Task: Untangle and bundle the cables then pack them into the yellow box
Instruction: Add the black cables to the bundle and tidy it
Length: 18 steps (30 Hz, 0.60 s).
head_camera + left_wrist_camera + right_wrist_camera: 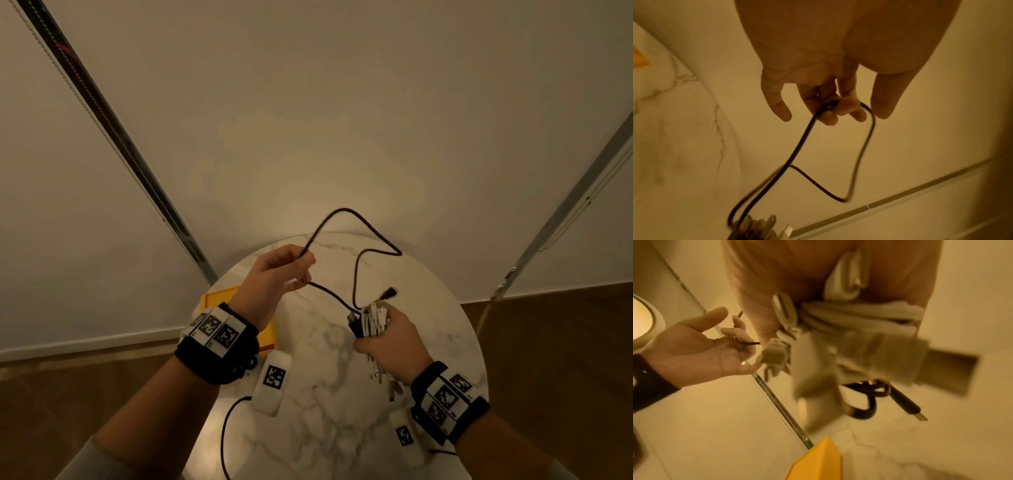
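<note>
Stage: mid-bundling, judged from the loose black loop.
Done: white cables [374, 322] gathered into a bunch, connectors sticking out at both ends, clamped in the right hand [387, 337] above the middle of the marble table [342, 377].
In hand: black cable [356, 226] not yet coiled; one stretch hooked through the curled fingers of the left hand [274, 277], thumb standing clear, a wide loop rising past the table's far edge and dropping back to the bunch.
Left hand: closed round the black cable, held high, well apart from the right.
Left to do: winding the black cable onto the bunch, then packing.
Yellow box [219, 298]: at the table's left edge, mostly hidden under the left wrist; contents not visible.
Also there: two white tagged devices [272, 382] on the near side.
</note>
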Tool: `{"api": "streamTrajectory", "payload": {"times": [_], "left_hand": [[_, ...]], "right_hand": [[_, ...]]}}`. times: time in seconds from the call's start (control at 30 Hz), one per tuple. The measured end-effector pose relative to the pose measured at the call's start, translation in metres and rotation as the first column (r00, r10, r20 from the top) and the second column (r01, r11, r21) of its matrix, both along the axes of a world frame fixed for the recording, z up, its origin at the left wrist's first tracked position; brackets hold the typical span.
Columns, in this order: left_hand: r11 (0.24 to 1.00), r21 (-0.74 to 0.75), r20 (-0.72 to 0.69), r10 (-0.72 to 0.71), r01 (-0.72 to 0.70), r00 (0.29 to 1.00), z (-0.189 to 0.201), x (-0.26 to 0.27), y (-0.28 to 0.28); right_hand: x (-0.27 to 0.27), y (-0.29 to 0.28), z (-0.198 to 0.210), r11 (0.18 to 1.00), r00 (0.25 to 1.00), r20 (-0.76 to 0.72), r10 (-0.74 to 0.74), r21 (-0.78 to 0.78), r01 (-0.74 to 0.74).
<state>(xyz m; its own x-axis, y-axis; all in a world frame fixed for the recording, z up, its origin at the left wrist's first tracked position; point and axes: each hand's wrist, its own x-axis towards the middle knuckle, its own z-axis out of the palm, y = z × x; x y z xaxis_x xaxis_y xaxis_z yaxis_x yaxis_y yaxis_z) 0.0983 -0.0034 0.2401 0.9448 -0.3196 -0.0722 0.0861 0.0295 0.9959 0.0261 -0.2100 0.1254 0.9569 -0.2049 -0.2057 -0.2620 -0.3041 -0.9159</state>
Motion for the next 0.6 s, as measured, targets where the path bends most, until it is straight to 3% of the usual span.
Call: {"api": "streamTrajectory", "payload": {"times": [0.13,0.2,0.37,0.47,0.6], "left_hand": [[0.946,-0.291,-0.033,0.138,-0.142,0.99,0.007,0.005,0.019],[0.925,-0.342,-0.011,0.171,-0.165,0.985,0.014,0.01,0.03],[0.97,-0.19,0.094,0.17,-0.15,0.981,0.013,0.005,0.04],[0.955,-0.145,-0.038,0.256,-0.259,0.966,0.003,0.006,0.046],[0.873,-0.104,-0.251,0.44,-0.476,0.862,-0.024,0.014,0.064]], "right_hand": [[0.0,-0.009,-0.004,0.996,0.999,-0.036,-0.004,-0.087,0.001],[-0.002,-0.015,-0.007,0.993,0.998,-0.057,-0.025,-0.112,0.019],[-0.001,-0.02,-0.007,0.991,0.999,-0.024,-0.045,-0.126,0.042],[0.0,-0.026,-0.006,0.992,0.998,0.014,-0.066,-0.103,0.067],[-0.001,-0.033,-0.004,0.995,0.998,0.045,-0.054,-0.081,0.057]]}}
